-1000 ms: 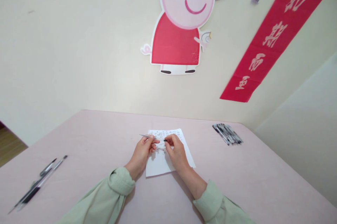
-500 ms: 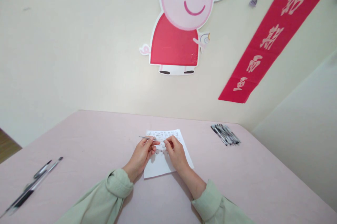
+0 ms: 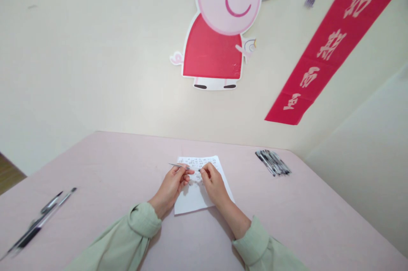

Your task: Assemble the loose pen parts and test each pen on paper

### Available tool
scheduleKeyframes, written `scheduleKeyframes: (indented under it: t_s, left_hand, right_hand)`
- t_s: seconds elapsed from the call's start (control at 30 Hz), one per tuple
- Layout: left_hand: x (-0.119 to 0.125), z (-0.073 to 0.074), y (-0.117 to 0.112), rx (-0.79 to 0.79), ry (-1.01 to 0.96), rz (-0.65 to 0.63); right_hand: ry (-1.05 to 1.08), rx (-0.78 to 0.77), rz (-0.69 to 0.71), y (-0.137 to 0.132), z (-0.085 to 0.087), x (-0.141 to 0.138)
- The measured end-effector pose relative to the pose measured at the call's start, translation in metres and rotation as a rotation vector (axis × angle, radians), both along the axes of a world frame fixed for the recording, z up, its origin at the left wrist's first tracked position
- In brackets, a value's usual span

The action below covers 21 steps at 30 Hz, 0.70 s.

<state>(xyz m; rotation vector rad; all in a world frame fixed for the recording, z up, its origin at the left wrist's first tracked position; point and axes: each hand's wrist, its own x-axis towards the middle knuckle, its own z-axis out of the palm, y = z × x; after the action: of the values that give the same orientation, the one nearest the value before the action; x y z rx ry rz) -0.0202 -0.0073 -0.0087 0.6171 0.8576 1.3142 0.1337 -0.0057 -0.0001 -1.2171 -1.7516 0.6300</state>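
My left hand (image 3: 171, 184) is closed around a thin, greyish pen (image 3: 175, 165), pinched between thumb and fingers; its narrow end sticks out to the left. At the pen's other end, the thumb and forefinger of my right hand (image 3: 214, 182) are pinched together, and the dark tip shows beside them. Both hands are above a white sheet of paper (image 3: 193, 204) on the table. Rows of dark handwriting cover the sheet's upper part, while its lower part is blank. My hands hide some of the writing.
A row of several pens (image 3: 273, 163) lies at the back right of the pink-covered table (image 3: 121, 156). More pens and pen parts (image 3: 38, 224) lie at the left, somewhat blurred. Behind the table, the wall carries a pig cutout (image 3: 212, 54) and a red banner (image 3: 318, 56).
The view has shifted very slightly. Both hands keep nearly the same pose on the pen, and the paper and other pens stay where they were.
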Motion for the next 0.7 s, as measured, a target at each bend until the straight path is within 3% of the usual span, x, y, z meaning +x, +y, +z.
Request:
scheduleKeyframes:
  t_s: [0.1,0.3,0.5,0.7]
  left_hand:
    - [-0.0002,-0.0006,0.0007,0.005,-0.004,-0.013]
    - [-0.0005,-0.0001,0.0008,-0.004,-0.012,0.004]
    - [-0.0008,0.001,-0.0003,0.001,-0.009,-0.013]
    - [-0.0007,0.0013,0.0003,-0.002,-0.015,-0.002]
  right_hand:
    - [-0.019,-0.081,0.01,0.001,-0.0017,0.0005]
    - [-0.016,-0.014,0.004,-0.0012,0.0008,0.0009]
    - [-0.007,-0.109,0.034,-0.0001,-0.0011,0.0008]
    - [0.014,-0.027,0.025,-0.0008,-0.0001,0.0007]
